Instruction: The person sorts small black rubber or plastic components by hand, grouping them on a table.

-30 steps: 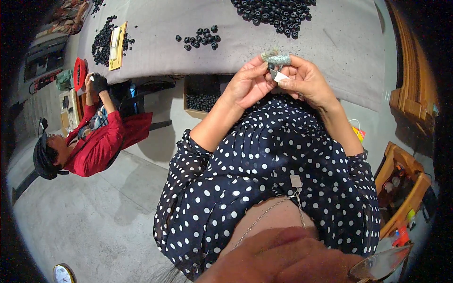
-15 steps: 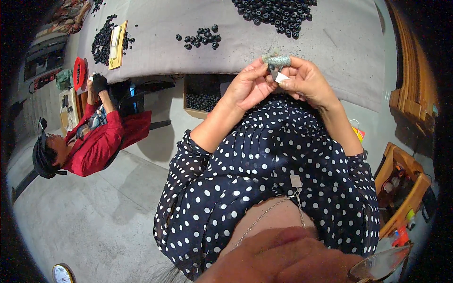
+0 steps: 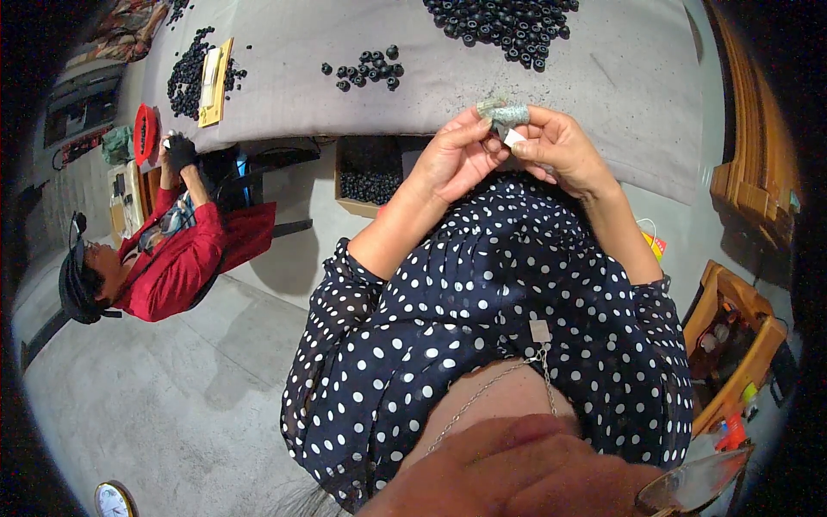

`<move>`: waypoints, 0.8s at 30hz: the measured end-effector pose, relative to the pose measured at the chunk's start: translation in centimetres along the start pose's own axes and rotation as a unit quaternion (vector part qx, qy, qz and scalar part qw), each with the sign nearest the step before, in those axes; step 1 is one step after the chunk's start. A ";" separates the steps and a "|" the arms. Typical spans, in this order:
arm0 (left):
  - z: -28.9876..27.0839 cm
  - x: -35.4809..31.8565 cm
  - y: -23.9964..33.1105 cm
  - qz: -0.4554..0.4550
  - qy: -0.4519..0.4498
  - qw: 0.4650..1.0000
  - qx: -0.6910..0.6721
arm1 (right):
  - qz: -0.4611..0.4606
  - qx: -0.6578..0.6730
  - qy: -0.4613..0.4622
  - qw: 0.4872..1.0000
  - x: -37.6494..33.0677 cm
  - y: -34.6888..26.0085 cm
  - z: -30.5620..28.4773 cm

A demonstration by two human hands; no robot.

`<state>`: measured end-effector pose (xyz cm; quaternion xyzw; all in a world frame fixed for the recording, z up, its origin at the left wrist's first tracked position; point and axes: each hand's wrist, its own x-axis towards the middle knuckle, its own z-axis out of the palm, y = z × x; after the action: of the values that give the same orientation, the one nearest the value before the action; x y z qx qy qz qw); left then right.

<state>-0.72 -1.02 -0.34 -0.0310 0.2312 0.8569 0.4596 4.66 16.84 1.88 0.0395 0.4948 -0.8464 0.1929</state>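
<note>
Over the table's near edge, my left hand [image 3: 457, 153] and my right hand [image 3: 564, 153] meet fingertip to fingertip, both closed. Greenish, speckled wrapping [image 3: 510, 114] covers the index fingertips. At my right thumb sits a small white piece [image 3: 514, 138], whose kind I cannot make out. Between the fingers is something small and dark, mostly hidden; my left fingers pinch toward it. Farther off on the grey cloth-covered table [image 3: 603, 112] lie a small group of black ring-like parts [image 3: 366, 69] and a large pile of similar parts [image 3: 508, 30].
Tiny black pieces [image 3: 185, 77] lie at the table's left beside a yellow-and-white strip [image 3: 214, 82]. Below the edge stands an open box [image 3: 370, 187] of black parts. A person in red [image 3: 181, 258] works at left. Wooden furniture [image 3: 758, 138] is at right.
My fingers have shifted slightly, and the white piece has turned a little between them. The dark thing shows less than before. The black parts on the table have not moved.
</note>
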 end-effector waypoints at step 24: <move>0.6 8.6 4.2 0.437 0.033 0.409 0.800 | -0.039 0.059 0.108 0.992 -1.8 -0.1 -2.4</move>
<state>-8.93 3.93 -0.57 0.4279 0.8091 0.3653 -0.1696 6.01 19.45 1.16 0.1229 0.4633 -0.8716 0.1026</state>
